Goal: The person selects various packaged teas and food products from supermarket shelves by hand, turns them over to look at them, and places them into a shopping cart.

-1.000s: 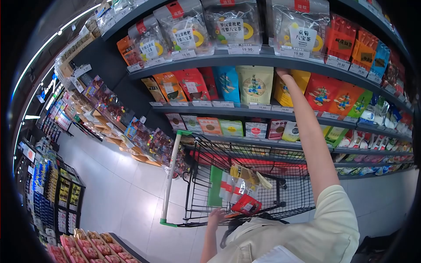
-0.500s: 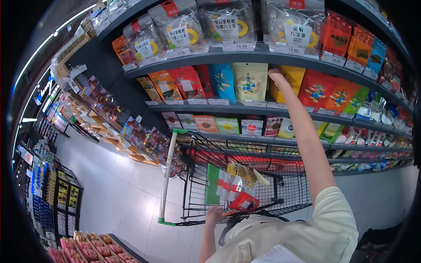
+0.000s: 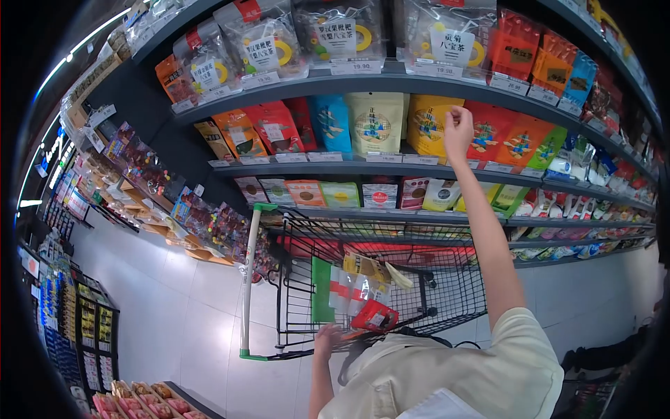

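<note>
Behind right hand (image 3: pixel 458 135), yellow pouch (image 3: pixel 426 127) partly hidden

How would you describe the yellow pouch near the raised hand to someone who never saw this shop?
Above the shopping cart, find the shelf just under the large clear bags. The yellow pouch stands there, near the raised right hand. Its bright yellow sets it apart from the cream pouch and the red pouch beside it.

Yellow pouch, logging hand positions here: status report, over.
Right hand before yellow pouch, nothing visibly held, contact unclear. Left hand low by cart. Pouch upright on shelf, hand hiding part of its edge.
</note>
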Demonstrator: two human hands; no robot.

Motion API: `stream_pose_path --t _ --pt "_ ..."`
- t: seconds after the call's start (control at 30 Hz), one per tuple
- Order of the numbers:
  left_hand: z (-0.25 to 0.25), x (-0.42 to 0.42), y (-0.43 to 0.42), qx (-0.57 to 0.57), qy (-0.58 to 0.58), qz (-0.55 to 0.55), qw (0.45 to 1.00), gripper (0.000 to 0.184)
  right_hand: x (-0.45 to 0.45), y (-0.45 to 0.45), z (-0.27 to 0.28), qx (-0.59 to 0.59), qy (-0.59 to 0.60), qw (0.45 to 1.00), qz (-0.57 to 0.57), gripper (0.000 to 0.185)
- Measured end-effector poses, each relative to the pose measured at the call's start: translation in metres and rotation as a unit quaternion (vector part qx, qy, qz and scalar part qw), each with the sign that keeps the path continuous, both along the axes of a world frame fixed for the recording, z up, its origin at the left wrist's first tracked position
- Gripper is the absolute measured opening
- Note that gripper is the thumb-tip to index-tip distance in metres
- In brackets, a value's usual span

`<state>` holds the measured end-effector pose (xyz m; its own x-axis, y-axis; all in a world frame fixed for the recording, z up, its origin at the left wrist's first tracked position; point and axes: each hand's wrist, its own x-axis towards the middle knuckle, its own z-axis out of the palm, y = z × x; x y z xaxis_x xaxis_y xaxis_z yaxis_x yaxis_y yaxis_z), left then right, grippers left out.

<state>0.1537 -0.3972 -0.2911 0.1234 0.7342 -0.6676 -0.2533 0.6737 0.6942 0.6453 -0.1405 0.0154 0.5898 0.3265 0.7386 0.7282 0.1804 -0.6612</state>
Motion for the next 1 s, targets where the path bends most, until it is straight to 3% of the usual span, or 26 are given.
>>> stream_pose_path --t 0.03,0.13,0.17,0.27,0.4,0.5,0.8,0.9,1.0 --pt "0.0 0.001 0.001 -0.003 0.001 -0.004 1.0 0.032 0.004 -0.007 -0.002 0.04 -0.017 0.997 -0.065 0.029" --pt "-0.007 0.001 0.003 -0.01 0.009 -0.023 1.0 0.031 0.017 -0.007 -0.023 0.009 0.052 0.998 -0.045 0.029" --pt "-0.01 -0.001 0.004 -0.011 0.012 -0.03 0.999 0.031 0.024 -0.002 -0.032 -0.036 0.088 0.995 0.038 0.026" --pt "-0.011 0.001 0.005 -0.003 0.012 -0.04 0.999 0.029 0.043 0.009 -0.05 -0.148 0.09 0.982 0.077 0.026" --pt "-0.015 0.0 0.003 0.006 0.008 -0.032 0.999 0.028 0.048 0.01 -0.047 -0.11 0.113 0.982 0.102 0.021" --pt "-0.021 -0.003 0.003 0.016 -0.005 -0.026 1.0 0.027 0.05 0.004 -0.038 -0.055 0.056 0.992 0.1 0.02" --pt "-0.012 0.0 0.003 0.006 -0.014 -0.022 1.0 0.027 0.051 -0.045 -0.027 0.009 0.124 0.961 0.246 0.016" --pt "-0.01 0.002 0.003 0.003 -0.011 -0.033 0.999 0.029 0.055 -0.062 -0.034 0.016 0.136 0.96 0.243 0.015" --pt "0.0 0.008 0.012 0.009 0.006 -0.059 0.998 0.03 0.06 -0.077 -0.046 0.035 0.065 0.978 0.193 0.015"
